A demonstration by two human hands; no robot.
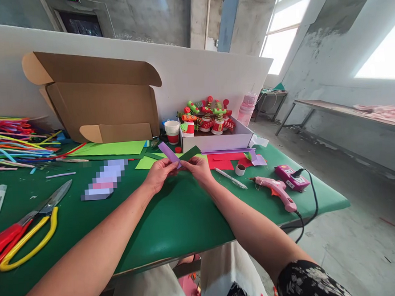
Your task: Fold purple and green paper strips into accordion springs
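Note:
Over the green table, my left hand [160, 173] and my right hand [198, 168] come together with fingertips pinched. Between them is a purple paper strip [167, 151], its free end slanting up and left. A dark green paper strip [190, 153] sticks out up and right from behind my right fingers. The two strips meet at my fingertips; whether they are joined there is hidden. Light green paper sheets [145, 163] lie just behind my hands.
Scissors [37, 220] and pipe cleaners [13, 143] lie left. Behind stand a cardboard box [104, 104], paper cups [172, 129] and a white box [213, 142] of cup figures. Right are a pen [231, 178], a pink glue gun [276, 190] and a corded power strip [291, 178].

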